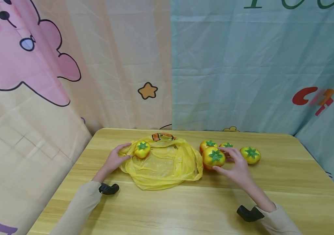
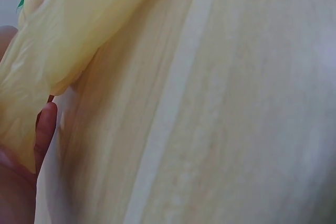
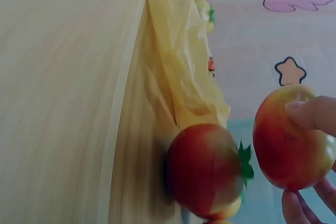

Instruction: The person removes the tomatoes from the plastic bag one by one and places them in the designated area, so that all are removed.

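My right hand holds a yellow-red persimmon with a green leafy top between thumb and fingers. In the right wrist view, this persimmon is beside another persimmon on the table. A thin yellow plastic bag lies spread at the table's middle, its mouth wide. At the bag's left end is one persimmon. Just left of it, my left hand has thumb and fingers spread apart at the bag's edge. The bag hides most of that hand in the left wrist view.
Behind my right hand are more persimmons, one at the back left, one partly hidden and one to the right. The wooden table ends at printed curtains. A black device is at each wrist.
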`<state>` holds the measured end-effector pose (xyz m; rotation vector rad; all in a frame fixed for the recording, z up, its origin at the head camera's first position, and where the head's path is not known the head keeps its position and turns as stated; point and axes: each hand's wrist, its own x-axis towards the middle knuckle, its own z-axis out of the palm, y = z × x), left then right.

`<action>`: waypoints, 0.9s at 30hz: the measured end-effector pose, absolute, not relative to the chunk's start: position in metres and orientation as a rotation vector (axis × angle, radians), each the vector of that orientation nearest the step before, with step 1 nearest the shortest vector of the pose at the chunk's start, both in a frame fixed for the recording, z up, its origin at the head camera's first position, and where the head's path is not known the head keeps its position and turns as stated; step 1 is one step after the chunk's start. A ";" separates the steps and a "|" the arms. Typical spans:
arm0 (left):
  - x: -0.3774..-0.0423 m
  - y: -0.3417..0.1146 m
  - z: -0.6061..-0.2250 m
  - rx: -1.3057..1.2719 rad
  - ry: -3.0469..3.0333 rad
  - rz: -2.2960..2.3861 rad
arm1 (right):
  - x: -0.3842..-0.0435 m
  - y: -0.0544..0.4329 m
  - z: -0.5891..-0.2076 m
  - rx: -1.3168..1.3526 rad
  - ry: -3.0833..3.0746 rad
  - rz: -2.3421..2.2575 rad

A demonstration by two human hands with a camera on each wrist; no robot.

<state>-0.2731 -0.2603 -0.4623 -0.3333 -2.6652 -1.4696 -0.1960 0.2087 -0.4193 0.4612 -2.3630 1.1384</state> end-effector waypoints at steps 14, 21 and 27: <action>-0.273 -0.260 -0.464 -0.347 -2.667 -1.454 | -0.191 0.247 -0.428 0.533 -2.314 1.153; -0.274 -0.259 -0.463 -0.353 -2.645 -1.465 | -0.190 0.265 -0.432 0.515 -2.379 1.148; -0.269 -0.258 -0.457 -0.337 -2.663 -1.461 | -0.189 0.274 -0.438 0.484 -2.424 1.111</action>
